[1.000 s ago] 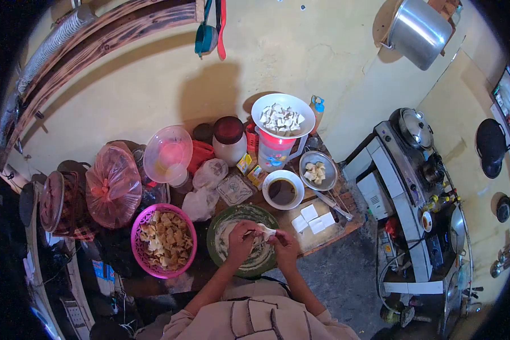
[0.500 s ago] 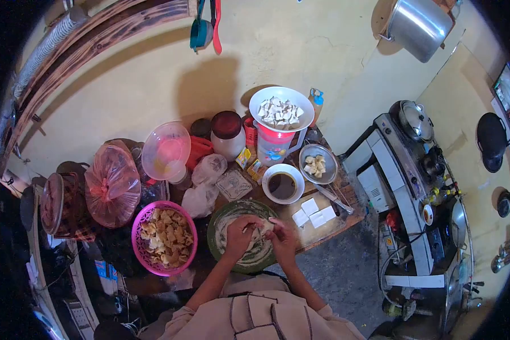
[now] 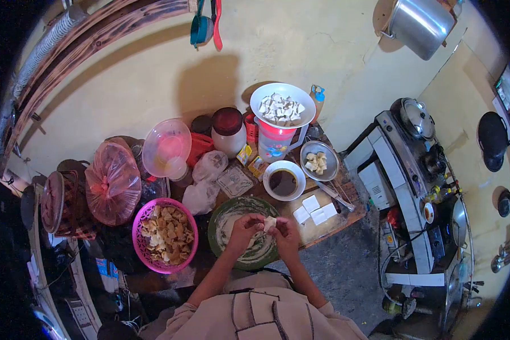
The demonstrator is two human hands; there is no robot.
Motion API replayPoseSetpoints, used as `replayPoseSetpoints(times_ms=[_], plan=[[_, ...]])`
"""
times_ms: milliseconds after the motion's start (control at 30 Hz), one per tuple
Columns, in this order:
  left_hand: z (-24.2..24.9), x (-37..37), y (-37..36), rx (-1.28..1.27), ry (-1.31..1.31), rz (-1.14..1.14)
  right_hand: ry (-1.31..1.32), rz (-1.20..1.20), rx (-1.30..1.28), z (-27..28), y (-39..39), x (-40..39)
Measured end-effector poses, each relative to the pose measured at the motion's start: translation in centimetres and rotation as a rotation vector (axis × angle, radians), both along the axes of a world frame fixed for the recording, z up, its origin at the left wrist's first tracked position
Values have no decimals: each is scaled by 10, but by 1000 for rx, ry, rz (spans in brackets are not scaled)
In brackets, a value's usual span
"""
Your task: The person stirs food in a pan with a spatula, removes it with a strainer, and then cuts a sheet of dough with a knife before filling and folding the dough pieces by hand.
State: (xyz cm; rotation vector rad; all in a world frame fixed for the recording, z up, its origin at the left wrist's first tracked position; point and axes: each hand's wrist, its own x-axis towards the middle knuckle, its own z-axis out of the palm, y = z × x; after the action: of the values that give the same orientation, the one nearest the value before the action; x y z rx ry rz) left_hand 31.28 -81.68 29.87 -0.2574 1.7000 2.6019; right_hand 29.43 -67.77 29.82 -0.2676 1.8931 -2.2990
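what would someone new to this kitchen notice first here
Probably the bright pink plastic basket heaped with browned, torn-looking pieces, to the left of the green round basin. Over that basin, both bare hands hold a small whitish piece. Behind them, a white bowl of pale chunks sits high on a red-topped clear pitcher.

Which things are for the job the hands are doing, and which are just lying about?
Probably for the job:
- pale piece, held by the left hand and right hand
- green bowl, under them
- white squares
- pink basket of pieces

Probably just lying about:
- lidded jar
- pink bag
- knotted white bag
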Motion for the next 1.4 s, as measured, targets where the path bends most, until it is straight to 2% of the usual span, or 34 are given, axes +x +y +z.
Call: replayPoseSetpoints(times_ms=[167, 367, 567, 633, 733, 833, 967, 1067, 1133, 1233, 1333, 1400], plan=[[-1, 2, 3, 60, 17, -6, -47, 28, -16, -10, 4, 1], [9, 5, 6, -74, 92, 0, -8, 39, 5, 1, 5, 1], [7, 11, 13, -161, 126, 109, -12, 70, 70, 9, 9, 1], [10, 13, 17, -58, 122, 162, -63, 107, 73, 21, 10, 1], [11, 14, 25, 30, 69, 306, -75, -85, -209, 36, -4, 5], [10, 15, 30, -61, 84, 393, 19, -57, 115, 16, -4, 12], [7, 19, 29, -280, 197, 358, -25, -86, 173, 12, -7, 9], [16, 19, 32, -14, 168, 382, -80, -71, 138, 12, -3, 2], [22, 17, 26, -32, 88, 305, -75, -41, 59, 15, -3, 2], [25, 15, 17, -83, 10, 207, -2, -38, 103, 6, 0, 1], [27, 15, 15, -171, 30, 167, 97, -3, 275, -9, 5, -4], [25, 13, 12, -234, 60, 164, 176, 42, 478, -2, 8, -9]])
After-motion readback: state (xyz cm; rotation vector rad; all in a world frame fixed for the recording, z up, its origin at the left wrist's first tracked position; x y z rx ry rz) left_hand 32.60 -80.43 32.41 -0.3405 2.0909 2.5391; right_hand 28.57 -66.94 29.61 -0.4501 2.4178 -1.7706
